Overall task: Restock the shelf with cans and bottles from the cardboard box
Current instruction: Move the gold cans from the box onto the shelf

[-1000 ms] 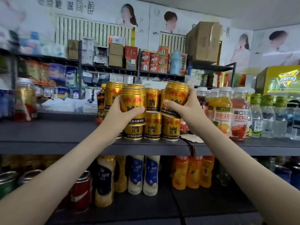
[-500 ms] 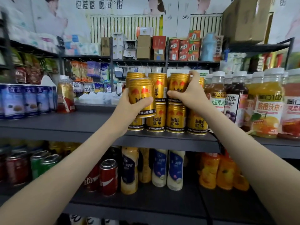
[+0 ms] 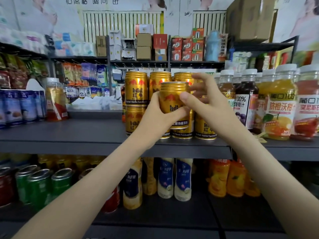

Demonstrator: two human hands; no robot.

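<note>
Head view, read from 9 o'clock to 3 o'clock. At 9 o'clock a row of blue cans [image 3: 13, 107] stood on the grey shelf [image 3: 77, 133], with a bare stretch of board to their right. Just left of centre the gold cans [image 3: 136, 94] were stacked two high and several across, all upright.

In front of that stack, at about 12 o'clock from the frame's centre, the left hand [image 3: 155, 116] gripped the held can [image 3: 170, 95]. Its fingers were wrapped round the lower half, and the can was upright and level with the upper tier. The can was off the board. Whether it touched the stack behind could not be told.

Directly at 3 o'clock of the held can was the right hand [image 3: 208, 107]. Its fingers were spread and blurred and closed on nothing, and its thumb [image 3: 185, 98] lay against the can's front. Further toward 3 o'clock, juice bottles [image 3: 276, 107] filled the rest of the shelf, close beside the stack. At 1 o'clock a cardboard box [image 3: 250, 18] sat on a far rack. Whether it was the supply box could not be told.

Step in hand, as judged: seating one more can on the upper tier of the stack, with the free hand acting as a guide.

Next move, as judged: align the can's base squarely over the rim of a lower can, lower it straight down, and loosen the grip only once it rests flat. A tilted landing could topple the neighbouring cans.
</note>
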